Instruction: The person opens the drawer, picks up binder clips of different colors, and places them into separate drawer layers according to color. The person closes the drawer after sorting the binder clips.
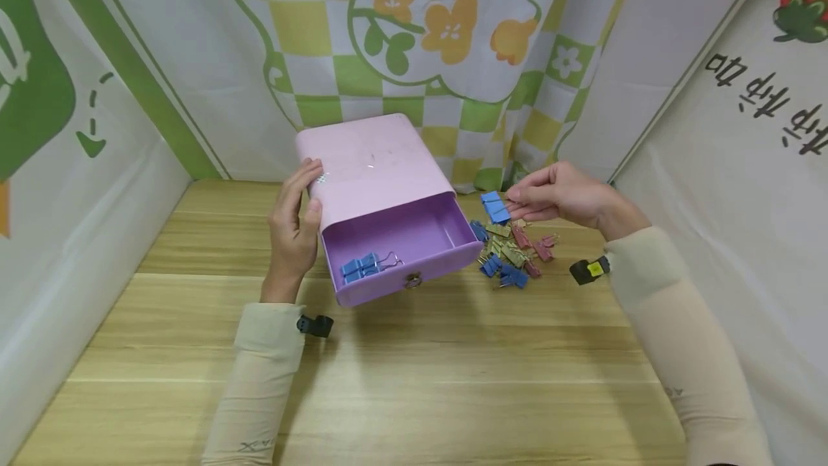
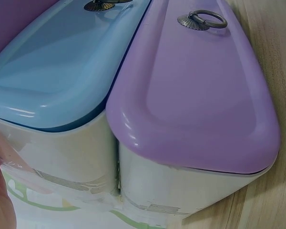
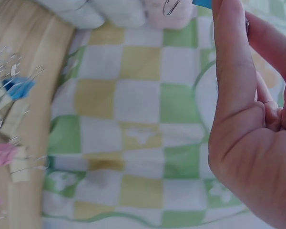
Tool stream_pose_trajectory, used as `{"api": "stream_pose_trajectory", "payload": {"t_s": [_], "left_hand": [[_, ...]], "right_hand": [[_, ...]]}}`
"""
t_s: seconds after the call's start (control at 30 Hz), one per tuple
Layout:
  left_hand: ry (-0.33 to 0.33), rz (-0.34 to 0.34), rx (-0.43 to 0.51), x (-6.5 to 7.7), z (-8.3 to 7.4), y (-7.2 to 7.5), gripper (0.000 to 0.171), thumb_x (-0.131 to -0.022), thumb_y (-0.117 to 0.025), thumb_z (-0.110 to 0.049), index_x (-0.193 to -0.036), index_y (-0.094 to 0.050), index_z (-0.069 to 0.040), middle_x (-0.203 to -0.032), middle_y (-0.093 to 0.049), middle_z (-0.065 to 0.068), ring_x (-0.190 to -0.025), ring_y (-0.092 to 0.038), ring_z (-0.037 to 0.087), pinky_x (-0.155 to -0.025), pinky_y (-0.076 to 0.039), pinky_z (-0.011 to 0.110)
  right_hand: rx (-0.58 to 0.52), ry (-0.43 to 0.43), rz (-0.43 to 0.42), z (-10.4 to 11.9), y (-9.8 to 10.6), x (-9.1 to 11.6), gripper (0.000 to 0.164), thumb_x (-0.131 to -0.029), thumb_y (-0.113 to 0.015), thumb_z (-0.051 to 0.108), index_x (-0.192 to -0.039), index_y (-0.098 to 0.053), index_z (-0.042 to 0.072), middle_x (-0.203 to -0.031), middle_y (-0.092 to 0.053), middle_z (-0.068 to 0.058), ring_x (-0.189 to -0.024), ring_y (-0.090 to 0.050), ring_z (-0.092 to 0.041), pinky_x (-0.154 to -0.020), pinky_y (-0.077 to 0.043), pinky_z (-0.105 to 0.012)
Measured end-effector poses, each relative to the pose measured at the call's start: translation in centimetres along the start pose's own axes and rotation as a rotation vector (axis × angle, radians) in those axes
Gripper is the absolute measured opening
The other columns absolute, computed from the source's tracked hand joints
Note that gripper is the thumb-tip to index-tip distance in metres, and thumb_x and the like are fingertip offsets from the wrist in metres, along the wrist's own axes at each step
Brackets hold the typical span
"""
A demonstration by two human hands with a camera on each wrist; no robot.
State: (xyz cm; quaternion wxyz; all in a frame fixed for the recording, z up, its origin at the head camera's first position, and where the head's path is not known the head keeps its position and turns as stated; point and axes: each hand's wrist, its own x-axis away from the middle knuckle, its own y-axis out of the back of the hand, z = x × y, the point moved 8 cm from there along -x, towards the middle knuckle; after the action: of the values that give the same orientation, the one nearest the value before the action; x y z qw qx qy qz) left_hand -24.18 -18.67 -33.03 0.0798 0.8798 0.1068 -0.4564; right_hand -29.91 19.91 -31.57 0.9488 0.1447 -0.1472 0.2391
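Beige sleeves (image 1: 686,336) reach over the wooden tabletop (image 1: 453,394); the right hand (image 1: 569,194) pinches a blue binder clip (image 1: 495,208).
Its thumb and fingers are clamped on that clip, lifted off the tabletop near a heap of blue, yellow and pink binder clips (image 1: 514,255), toward the back right corner; the left hand (image 1: 291,229) touches the pink drawer cabinet (image 1: 382,185) along its left edge, thumb and fingers apart; the purple drawer (image 1: 453,259) stands pulled out, two-loop blue binder clips (image 1: 362,267) in its front left corner; a blue drawer front (image 2: 62,62) and a lower purple drawer front (image 2: 200,86) carry metal ring pulls (image 2: 193,22).
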Motion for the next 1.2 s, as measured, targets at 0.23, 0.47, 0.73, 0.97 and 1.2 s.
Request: {"api": "stream_pose_trajectory", "payload": {"t_s": [0.23, 0.47, 0.73, 0.97, 1.2], "left_hand": [[-0.003, 0.001, -0.002, 0.1, 0.0, 0.0, 0.049, -0.093, -0.047, -0.008, -0.130, -0.059, 0.022, -0.141, -0.057, 0.041, -0.144, -0.046, 0.055, -0.132, -0.038, 0.040], [0.002, -0.004, -0.009, 0.2, 0.1, 0.1, 0.049, -0.093, -0.047, -0.008, -0.130, -0.060, 0.020, -0.141, -0.058, 0.040, -0.144, -0.047, 0.054, -0.131, -0.038, 0.041], [0.004, -0.001, -0.008, 0.1, 0.1, 0.0, 0.049, -0.094, -0.046, -0.008, -0.130, -0.061, 0.020, -0.141, -0.058, 0.040, -0.145, -0.046, 0.054, -0.131, -0.038, 0.041], [-0.001, 0.000, -0.003, 0.0, 0.0, -0.1, 0.049, -0.094, -0.046, -0.009, -0.130, -0.061, 0.020, -0.141, -0.058, 0.039, -0.145, -0.047, 0.054, -0.131, -0.038, 0.042], [0.005, 0.000, -0.004, 0.0, 0.1, 0.0, 0.049, -0.094, -0.046, -0.008, -0.130, -0.060, 0.020, -0.141, -0.058, 0.039, -0.145, -0.046, 0.053, -0.131, -0.038, 0.041]], "right_hand": [[0.096, 0.034, -0.015, 2.9, -2.1, 0.3, 0.034, -0.100, -0.072, 0.019, -0.125, -0.074, -0.005, -0.107, -0.082, -0.011, -0.099, -0.081, -0.024, -0.090, -0.068, -0.034], [0.170, 0.042, 0.001, 4.6, -4.9, -0.2, 0.033, -0.099, -0.073, 0.020, -0.124, -0.075, -0.002, -0.108, -0.082, -0.014, -0.102, -0.081, -0.028, -0.089, -0.069, -0.038], [0.226, 0.058, 0.061, 5.7, -7.9, -0.8, 0.028, -0.099, -0.073, 0.019, -0.119, -0.078, 0.000, -0.106, -0.082, -0.015, -0.100, -0.081, -0.031, -0.089, -0.068, -0.040], [0.293, 0.075, 0.136, 6.1, -10.8, -1.3, 0.024, -0.103, -0.066, 0.013, -0.117, -0.079, -0.001, -0.107, -0.082, -0.016, -0.101, -0.080, -0.034, -0.091, -0.068, -0.045], [0.306, 0.049, 0.201, 5.6, -13.4, -2.0, 0.026, -0.105, -0.056, 0.005, -0.119, -0.075, -0.007, -0.109, -0.081, -0.020, -0.097, -0.081, -0.028, -0.089, -0.069, -0.040]]}}
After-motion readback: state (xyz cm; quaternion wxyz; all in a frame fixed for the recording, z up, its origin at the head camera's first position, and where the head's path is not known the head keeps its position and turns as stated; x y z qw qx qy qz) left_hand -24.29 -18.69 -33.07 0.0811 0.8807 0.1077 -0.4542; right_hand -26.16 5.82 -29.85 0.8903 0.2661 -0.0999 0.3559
